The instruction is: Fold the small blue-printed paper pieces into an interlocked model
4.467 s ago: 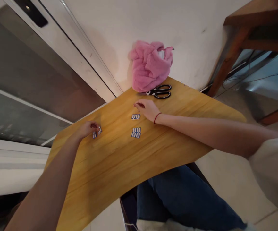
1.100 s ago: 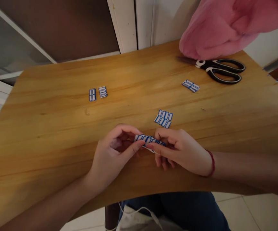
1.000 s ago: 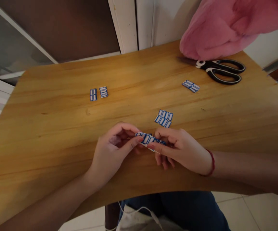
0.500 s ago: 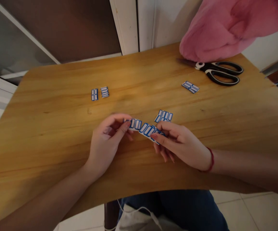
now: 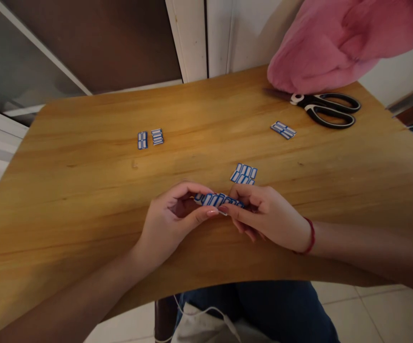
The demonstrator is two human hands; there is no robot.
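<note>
Just above the near part of the table, my left hand (image 5: 172, 216) and my right hand (image 5: 263, 214) pinch small white label stickers (image 5: 215, 199) with blue borders between thumbs and fingers. The pieces overlap in a small stack, and my two thumbs almost meet at its lower edge. Fingers cover both ends of the stack, so I cannot tell how many pieces are in it. Right behind my right hand lies another label sheet (image 5: 244, 173), flat on the wood.
Two small label pieces (image 5: 142, 140) lie at the back left of the wooden table (image 5: 85, 200). Another label piece (image 5: 283, 130) is at the back right, near black-handled scissors (image 5: 329, 109). Pink plush cloth (image 5: 320, 47) covers part of the blades. A white cable (image 5: 206, 312) hangs over my lap.
My left hand has moved right and slightly toward me. The label pieces, spread apart before, now overlap between both hands. The pieces on the table have stayed put.
</note>
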